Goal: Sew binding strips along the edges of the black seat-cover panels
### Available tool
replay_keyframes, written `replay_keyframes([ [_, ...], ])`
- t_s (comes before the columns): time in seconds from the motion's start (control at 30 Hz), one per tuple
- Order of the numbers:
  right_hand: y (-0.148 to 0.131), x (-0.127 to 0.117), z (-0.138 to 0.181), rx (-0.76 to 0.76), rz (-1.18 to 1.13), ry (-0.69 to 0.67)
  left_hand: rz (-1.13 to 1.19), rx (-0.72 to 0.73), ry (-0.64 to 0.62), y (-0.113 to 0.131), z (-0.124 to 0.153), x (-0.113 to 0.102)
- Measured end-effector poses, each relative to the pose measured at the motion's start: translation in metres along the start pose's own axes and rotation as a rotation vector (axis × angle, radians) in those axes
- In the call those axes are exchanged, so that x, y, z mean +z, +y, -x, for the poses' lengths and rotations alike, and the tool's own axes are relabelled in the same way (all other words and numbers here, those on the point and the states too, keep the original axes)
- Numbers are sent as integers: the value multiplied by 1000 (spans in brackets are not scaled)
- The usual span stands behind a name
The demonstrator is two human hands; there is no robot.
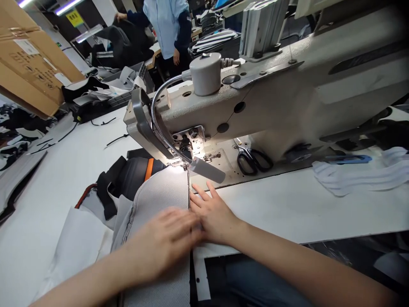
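A light grey fabric piece (159,196) with dark edging lies under the lit needle area of a sewing machine (191,115). My right hand (215,213) rests flat at the fabric's right edge, fingers spread, just in front of the needle. Across the fabric reaches my left hand (169,238), smeared by motion. Its fingertips are beside my right hand, and whether they pinch the edge cannot be made out. Left of the fabric, a black padded part with an orange strip (148,169) and black straps (110,183) is bunched up.
Black-handled scissors (252,160) lie on the machine bed. A blue tool (349,159) sits on a striped white cloth (361,175) at right. A lamp (207,169) on a flexible neck hangs by the needle. Cardboard boxes (35,59) and a person (166,30) are behind.
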State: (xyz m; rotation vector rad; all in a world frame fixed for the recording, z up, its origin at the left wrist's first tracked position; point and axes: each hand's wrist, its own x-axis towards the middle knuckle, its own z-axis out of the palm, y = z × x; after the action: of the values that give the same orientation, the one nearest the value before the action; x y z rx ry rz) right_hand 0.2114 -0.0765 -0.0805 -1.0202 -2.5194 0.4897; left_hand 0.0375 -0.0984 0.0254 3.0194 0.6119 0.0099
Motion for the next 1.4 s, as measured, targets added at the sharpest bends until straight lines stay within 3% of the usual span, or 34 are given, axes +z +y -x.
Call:
replay_keyframes([
  [0.07, -2, 1, -1, 34, -12, 17, -175, -263, -16, -32, -2, -2],
  [0.13, -4, 3, -3, 48, -15, 37, -289, -446, -54, -58, -2, 10],
  [0.27, -4, 6, -3, 48, -12, 72, -327, -567, -1, -76, -4, 49],
  [0.4, -1, 5, 3, 20, -13, 80, -336, -610, 83, -69, -8, 63],
  [0.7, -5, 7, 1, 56, -7, 118, -296, -696, 34, -64, -18, 54],
  [0.9, -8, 4, 16, -40, 3, 89, -344, -679, 45, -62, -19, 58],
  [1.13, -14, 9, 20, 43, -24, 69, -392, -645, 77, -63, -16, 61],
  [1.4, -15, 6, 19, 49, -29, 34, -411, -655, 33, -64, -17, 61],
])
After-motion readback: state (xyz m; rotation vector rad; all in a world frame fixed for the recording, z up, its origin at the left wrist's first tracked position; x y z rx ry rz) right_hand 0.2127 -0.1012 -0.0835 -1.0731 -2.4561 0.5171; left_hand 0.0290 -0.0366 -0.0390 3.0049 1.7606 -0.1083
